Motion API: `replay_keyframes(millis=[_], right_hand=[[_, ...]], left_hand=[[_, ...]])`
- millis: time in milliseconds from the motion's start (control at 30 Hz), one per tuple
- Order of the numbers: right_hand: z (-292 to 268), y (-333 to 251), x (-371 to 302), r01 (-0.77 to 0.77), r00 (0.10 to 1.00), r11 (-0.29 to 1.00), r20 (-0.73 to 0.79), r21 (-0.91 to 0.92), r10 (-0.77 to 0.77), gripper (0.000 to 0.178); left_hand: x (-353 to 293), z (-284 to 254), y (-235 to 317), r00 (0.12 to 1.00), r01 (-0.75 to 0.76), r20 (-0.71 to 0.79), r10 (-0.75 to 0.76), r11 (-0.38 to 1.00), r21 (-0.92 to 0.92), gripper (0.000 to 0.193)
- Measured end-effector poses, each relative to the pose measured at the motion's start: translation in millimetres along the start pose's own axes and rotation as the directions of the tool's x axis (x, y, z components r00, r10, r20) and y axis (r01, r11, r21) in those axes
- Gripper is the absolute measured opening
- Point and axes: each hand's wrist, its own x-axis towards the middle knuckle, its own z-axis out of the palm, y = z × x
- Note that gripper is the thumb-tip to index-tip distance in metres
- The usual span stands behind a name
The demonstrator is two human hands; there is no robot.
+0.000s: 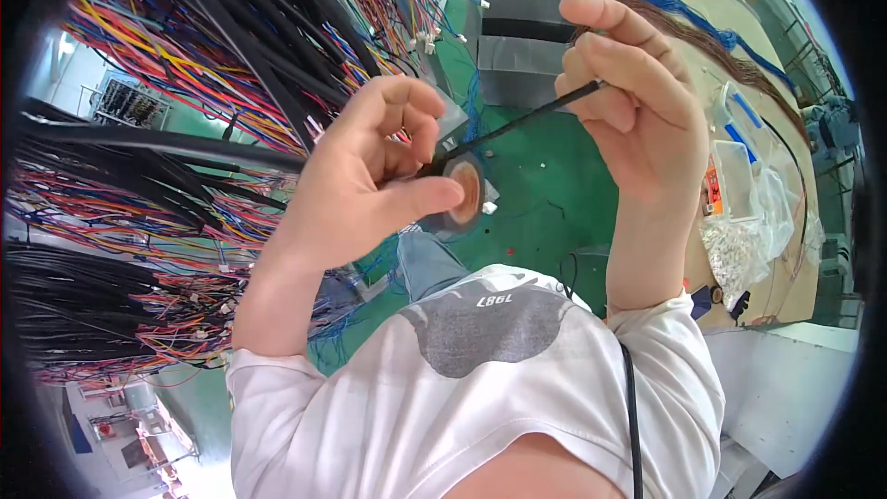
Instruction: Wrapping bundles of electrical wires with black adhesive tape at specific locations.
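Black strand [531,118], upper centre, seemingly being straightened. Right hand [647,97] pinching 1 end; left hand [365,162] thumb apart, finger grip can't tell. Next likely needs steady tension.

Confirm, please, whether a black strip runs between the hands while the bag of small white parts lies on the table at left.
Not quite: in the head view, the bag of small white parts lies on the table at right; the black strip does run between left hand and right hand.
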Motion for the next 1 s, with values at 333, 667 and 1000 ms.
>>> replay_keyframes(millis=[333, 667, 1000], right_hand=[[-9, 34, 8, 0.006, 0.991, 0.962, -0.133, 0.273, 0.032, 0.046], [34, 98, -5, 0.417, 0.873, 0.546, 0.153, -0.727, -0.463, 0.04], [23, 72, -12, 0.305, 0.952, 0.447, 0.267, -0.841, -0.147, 0.021]], left_hand=[[15, -6, -11, 0.954, -0.196, -0.212, 0.21, 0.977, 0.084, 0.005], [21, 1, -20, 0.859, -0.279, -0.428, 0.28, 0.958, 0.067, 0.005], [3, -4, -24, 0.911, -0.24, -0.265, 0.316, 0.929, 0.282, 0.008]])
